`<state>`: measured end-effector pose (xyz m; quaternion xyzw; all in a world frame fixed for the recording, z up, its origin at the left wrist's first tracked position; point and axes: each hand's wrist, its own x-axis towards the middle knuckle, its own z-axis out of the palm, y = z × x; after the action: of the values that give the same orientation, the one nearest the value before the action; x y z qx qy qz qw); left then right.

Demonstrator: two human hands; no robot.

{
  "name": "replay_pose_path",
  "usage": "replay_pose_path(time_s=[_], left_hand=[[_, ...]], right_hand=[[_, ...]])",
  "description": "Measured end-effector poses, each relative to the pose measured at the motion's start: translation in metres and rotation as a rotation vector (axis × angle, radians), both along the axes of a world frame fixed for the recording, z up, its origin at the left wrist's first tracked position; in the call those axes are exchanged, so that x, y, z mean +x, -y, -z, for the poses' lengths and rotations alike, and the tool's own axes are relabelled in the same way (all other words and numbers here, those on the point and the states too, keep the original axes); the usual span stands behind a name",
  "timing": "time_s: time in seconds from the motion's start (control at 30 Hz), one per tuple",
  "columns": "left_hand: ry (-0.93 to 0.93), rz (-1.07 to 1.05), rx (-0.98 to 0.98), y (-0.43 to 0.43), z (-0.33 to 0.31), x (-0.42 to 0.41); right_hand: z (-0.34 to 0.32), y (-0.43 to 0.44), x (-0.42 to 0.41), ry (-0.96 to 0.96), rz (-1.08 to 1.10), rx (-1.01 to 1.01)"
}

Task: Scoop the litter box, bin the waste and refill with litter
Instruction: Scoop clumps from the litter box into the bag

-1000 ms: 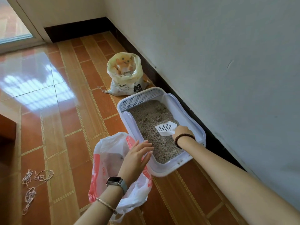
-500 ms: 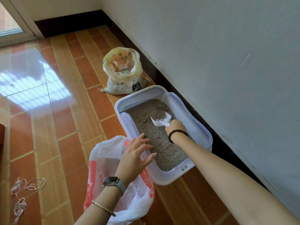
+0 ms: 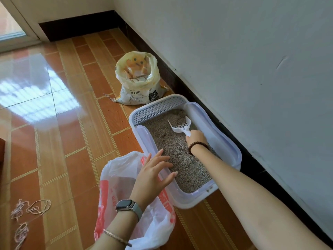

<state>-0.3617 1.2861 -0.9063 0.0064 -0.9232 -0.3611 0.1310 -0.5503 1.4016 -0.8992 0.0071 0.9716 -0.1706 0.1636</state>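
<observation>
A pale lilac litter box (image 3: 228, 147) full of grey litter lies on the tiled floor along the wall. My right hand (image 3: 196, 137) grips the handle of a white slotted scoop (image 3: 182, 125), whose head digs into a clump at the far end of the box. My left hand (image 3: 153, 175) hovers with fingers spread over the box's near left rim, above a white and red plastic bag (image 3: 115, 181) that stands open beside the box. An open yellow and white litter sack (image 3: 138, 80) stands beyond the box.
The white wall with its dark skirting (image 3: 180, 76) runs close along the right of the box. Loose string (image 3: 36, 208) lies on the floor at lower left. Shiny orange tiles (image 3: 54, 123) stretch to the left toward a doorway.
My right hand has pushed the scoop from the middle of the box to its far end and into the litter. My left hand stays over the bag.
</observation>
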Motion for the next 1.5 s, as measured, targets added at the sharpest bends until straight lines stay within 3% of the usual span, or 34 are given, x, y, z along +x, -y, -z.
replay_pose_path(time_s=[0.47,1.5], left_hand=[[0.111,0.001,-0.052,-0.005,-0.015,0.004],[0.24,-0.011,-0.118,-0.023,-0.033,0.023]], right_hand=[[-0.034,-0.044,0.051,-0.173,-0.131,-0.071],[-0.075,-0.109,0.1,-0.195,-0.22,-0.041]])
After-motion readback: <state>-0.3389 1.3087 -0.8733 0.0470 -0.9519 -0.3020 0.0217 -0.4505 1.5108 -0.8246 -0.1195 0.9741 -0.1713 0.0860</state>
